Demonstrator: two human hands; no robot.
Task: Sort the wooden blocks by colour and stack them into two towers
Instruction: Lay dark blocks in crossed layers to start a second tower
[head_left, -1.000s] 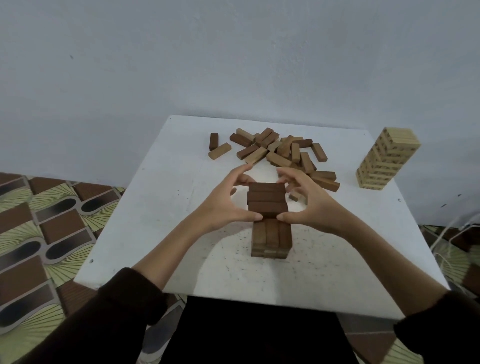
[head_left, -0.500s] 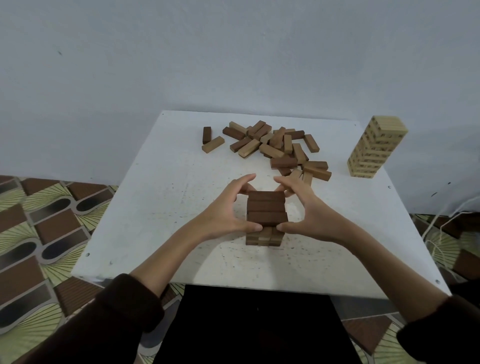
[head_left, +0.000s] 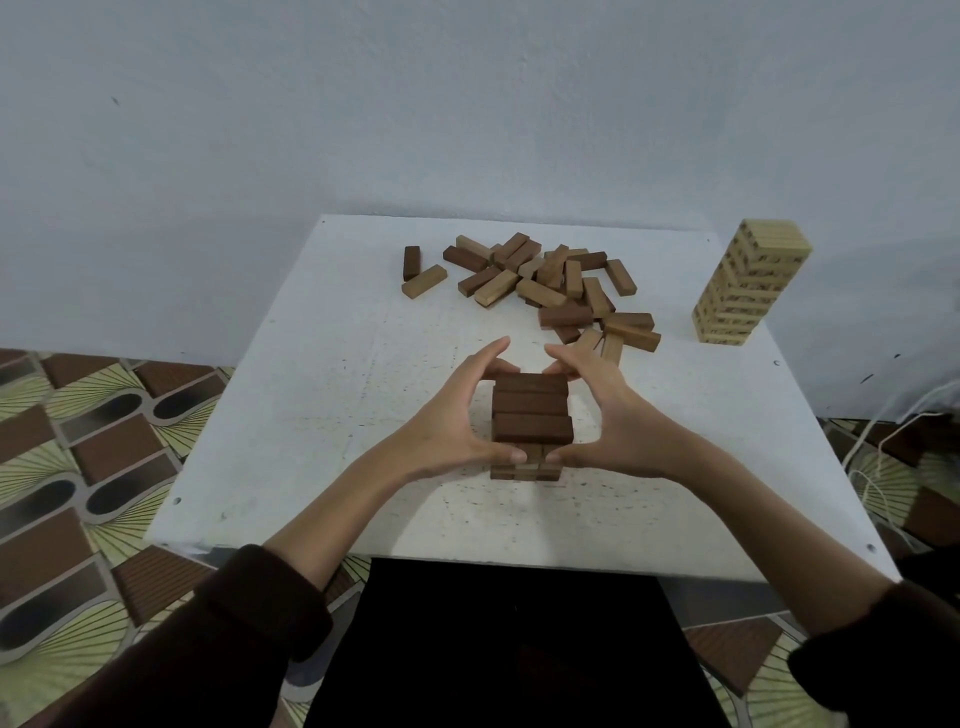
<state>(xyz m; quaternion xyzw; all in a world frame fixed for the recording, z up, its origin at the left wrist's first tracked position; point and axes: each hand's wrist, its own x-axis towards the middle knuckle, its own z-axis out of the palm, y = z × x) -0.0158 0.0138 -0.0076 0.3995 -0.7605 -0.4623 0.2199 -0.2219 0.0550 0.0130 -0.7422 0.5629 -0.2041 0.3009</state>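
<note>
Compared with 1 second ago, both hands stay cupped round the dark tower (head_left: 531, 410), but we now look more steeply down on it, so less of its near face shows, and the thumbs sit lower, under the near edge of the top layer instead of against it. The loose blocks (head_left: 545, 283) beyond the dark tower and the pale tower (head_left: 748, 283) beyond it to the right lie as they did. The left hand (head_left: 452, 421) curves round the dark tower's left side and the right hand (head_left: 608, 421) round its right side. Each hand's fingers arch to the far top corners, and the 2 thumb tips nearly meet at the near face. We cannot tell how firmly the hands press. The dark tower stands on the white table (head_left: 322, 415), which spreads out on all sides of it. Its top layer is 3 dark brown blocks laid side by side, long edges running left to right, closely packed and roughly flush. Below them only a narrow strip of block ends shows between and under the thumbs, with some paler edges at the very bottom. The loose blocks are a mix of dark and light brown pieces, some overlapping. Dark sleeves (head_left: 249, 618) cover both forearms nearer to us than the dark tower.
</note>
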